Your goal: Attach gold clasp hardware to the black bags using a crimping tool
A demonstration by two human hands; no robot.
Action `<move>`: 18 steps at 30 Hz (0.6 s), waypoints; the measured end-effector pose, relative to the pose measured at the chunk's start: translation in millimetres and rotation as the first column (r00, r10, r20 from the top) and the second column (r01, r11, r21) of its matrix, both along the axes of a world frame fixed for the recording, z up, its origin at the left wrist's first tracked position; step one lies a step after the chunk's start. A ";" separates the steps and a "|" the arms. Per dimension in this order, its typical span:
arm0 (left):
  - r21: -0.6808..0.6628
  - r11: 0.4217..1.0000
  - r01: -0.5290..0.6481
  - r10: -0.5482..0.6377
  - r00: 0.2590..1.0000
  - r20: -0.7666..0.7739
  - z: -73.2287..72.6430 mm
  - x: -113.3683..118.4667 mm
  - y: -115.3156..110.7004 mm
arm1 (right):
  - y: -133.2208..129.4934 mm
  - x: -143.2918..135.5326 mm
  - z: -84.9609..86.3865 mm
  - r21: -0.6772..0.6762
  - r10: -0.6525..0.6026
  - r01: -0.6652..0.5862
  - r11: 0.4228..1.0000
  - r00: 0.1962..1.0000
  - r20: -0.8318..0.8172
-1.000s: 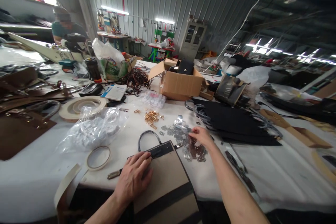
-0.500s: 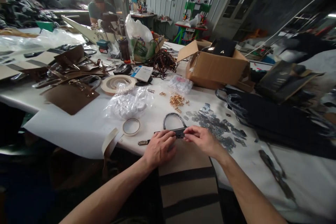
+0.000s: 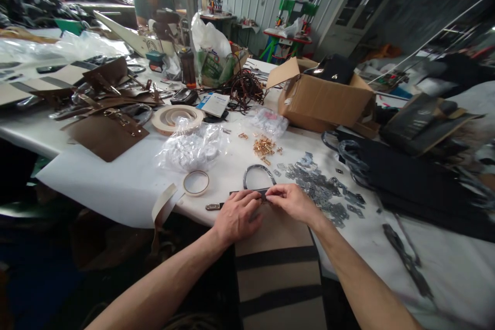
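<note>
A tan bag panel (image 3: 276,240) with black cross strips lies at the table's front edge and hangs down over it. Its far edge is black, and a wrapped looped handle (image 3: 257,167) stands out beyond it. My left hand (image 3: 237,216) rests flat across that black edge, pressing on it. My right hand (image 3: 292,203) has thumb and fingertips pinched together at the same edge, just right of my left fingers; what they pinch is hidden. A dark strap with a metal end (image 3: 213,207) sticks out left of my left hand.
Metal plates (image 3: 317,185) are scattered right of my hands, with gold fasteners (image 3: 264,146) beyond. A tape roll (image 3: 196,183) and a plastic bag (image 3: 191,149) lie left. Farther back stands a cardboard box (image 3: 328,103). Black panels (image 3: 410,180) lie right. A person (image 3: 149,2) sits across.
My right fingertips have shifted slightly left, closer to my left fingers. The camera view has tilted a little. My left hand stays on the panel.
</note>
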State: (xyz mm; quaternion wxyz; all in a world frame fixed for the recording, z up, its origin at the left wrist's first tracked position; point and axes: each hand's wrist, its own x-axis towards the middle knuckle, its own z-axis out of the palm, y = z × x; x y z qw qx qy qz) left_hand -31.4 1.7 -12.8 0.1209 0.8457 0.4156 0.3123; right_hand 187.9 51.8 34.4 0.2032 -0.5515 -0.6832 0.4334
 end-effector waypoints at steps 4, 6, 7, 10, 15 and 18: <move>-0.001 1.000 -0.002 0.002 1.000 0.018 -1.6 0.0 -0.1 | -3.9 -5.3 3.1 0.095 -0.039 0.029 0.995 0.995 0.095; 0.000 1.000 -0.004 0.004 1.000 0.020 -2.3 0.2 -0.3 | -6.3 -7.8 4.1 0.167 -0.039 0.014 0.986 0.989 0.146; 0.000 1.000 -0.005 0.005 1.000 0.019 -2.5 0.3 -0.5 | -7.2 -8.7 4.3 0.202 -0.035 0.000 0.979 0.985 0.167; 0.003 1.000 -0.007 0.007 1.000 0.019 -2.6 0.7 -0.8 | -8.4 -8.8 4.4 0.257 -0.006 -0.044 0.965 0.981 0.191; 0.010 1.000 -0.028 0.028 1.000 0.010 -3.2 2.4 -0.5 | -15.4 -4.5 1.3 0.309 0.048 -0.107 0.945 0.980 0.193; 0.000 0.999 -0.048 0.048 0.999 0.002 -4.6 3.7 0.4 | -26.7 -1.8 -5.8 0.403 0.066 -0.132 0.905 0.983 0.173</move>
